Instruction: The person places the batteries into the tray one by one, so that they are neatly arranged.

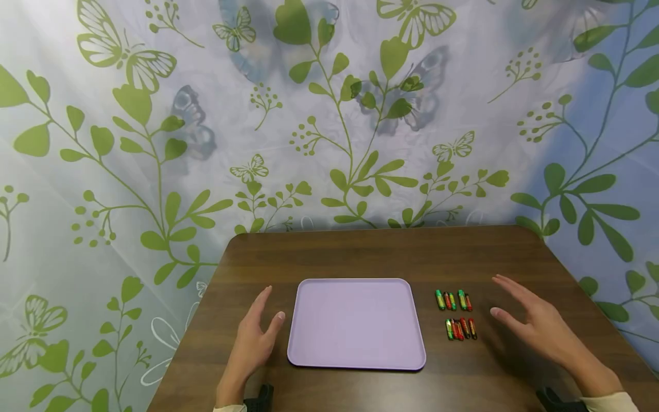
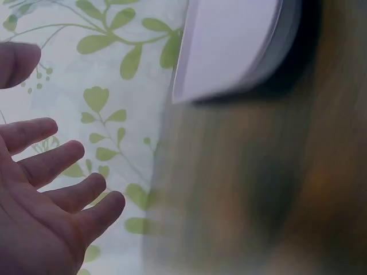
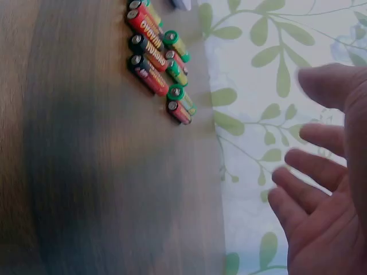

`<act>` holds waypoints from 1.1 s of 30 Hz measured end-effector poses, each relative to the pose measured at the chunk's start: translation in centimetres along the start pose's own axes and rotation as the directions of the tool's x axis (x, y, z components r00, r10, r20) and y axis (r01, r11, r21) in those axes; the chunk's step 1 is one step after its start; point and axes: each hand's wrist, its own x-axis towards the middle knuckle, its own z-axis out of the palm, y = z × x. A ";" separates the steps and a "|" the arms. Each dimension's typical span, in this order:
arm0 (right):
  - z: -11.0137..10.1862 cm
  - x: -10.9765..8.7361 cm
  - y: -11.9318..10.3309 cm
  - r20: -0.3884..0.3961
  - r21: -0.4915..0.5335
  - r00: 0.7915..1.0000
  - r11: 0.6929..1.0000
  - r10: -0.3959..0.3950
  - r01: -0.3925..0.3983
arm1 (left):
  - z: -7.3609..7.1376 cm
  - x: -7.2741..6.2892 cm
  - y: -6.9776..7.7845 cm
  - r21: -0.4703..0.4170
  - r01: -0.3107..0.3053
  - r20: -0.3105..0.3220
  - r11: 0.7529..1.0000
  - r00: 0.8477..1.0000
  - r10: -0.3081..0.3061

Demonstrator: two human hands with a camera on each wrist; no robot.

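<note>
Across the table [image 1: 381, 257], my head view has the lilac tray [image 1: 356, 323] just beside the left hand [image 1: 252, 343], two rows of batteries [image 1: 460, 330] near the right hand [image 1: 540, 326], far edge [image 1: 381, 231] well beyond; my left wrist view: fingers spread, holding nothing; my right: likewise

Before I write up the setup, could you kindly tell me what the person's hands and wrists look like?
The left hand and right hand wear no gloves. A cream left cuff and cream right cuff show at the picture's bottom edge. Each wrist has a black device, left and right, partly cut off.
</note>
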 end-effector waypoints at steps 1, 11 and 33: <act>0.1 0.0 -0.1 -0.019 -0.006 1.000 1.000 -0.023 0.023 | 0.4 -0.3 0.1 -0.023 0.015 -0.001 1.000 1.000 -0.015; 1.4 -0.9 -0.9 0.026 0.041 0.996 0.996 0.080 -0.081 | 2.6 -2.7 0.0 -0.033 0.115 0.106 0.993 0.988 -0.111; 3.7 -1.5 -0.4 0.178 0.102 0.977 0.986 0.114 -0.133 | 3.3 -4.0 -1.0 -0.007 0.122 0.257 0.993 0.959 -0.116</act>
